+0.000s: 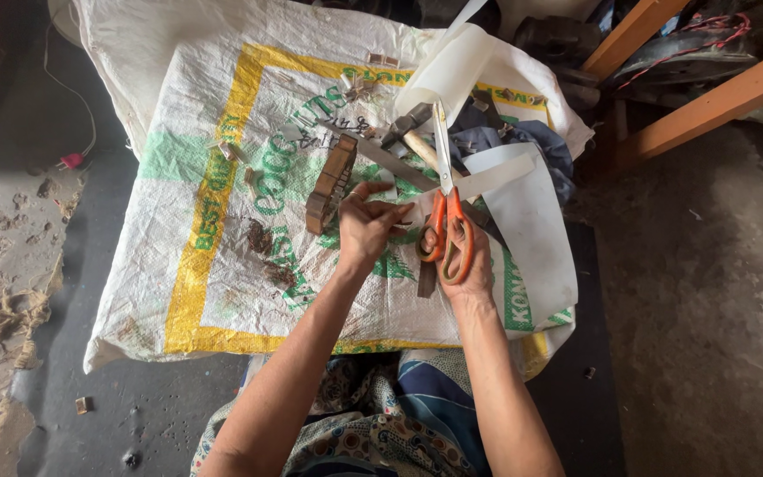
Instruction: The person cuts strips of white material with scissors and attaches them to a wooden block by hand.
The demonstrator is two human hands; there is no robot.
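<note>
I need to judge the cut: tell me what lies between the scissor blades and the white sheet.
Nothing visible does. The right hand holds the orange-handled scissors, blades pointing away over the white sheet; the left hand pinches the sheet's near edge beside them.

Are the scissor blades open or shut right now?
Shut, or nearly: the scissors in the right hand show their blades as one narrow strip pointing away, no gap visible. The left hand holds the white strip.

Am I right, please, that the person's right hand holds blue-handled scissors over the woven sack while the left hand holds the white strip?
Not quite: in the head view the scissors have orange handles, not blue. The right hand holds them over the woven sack, and the left hand holds the white strip.
</note>
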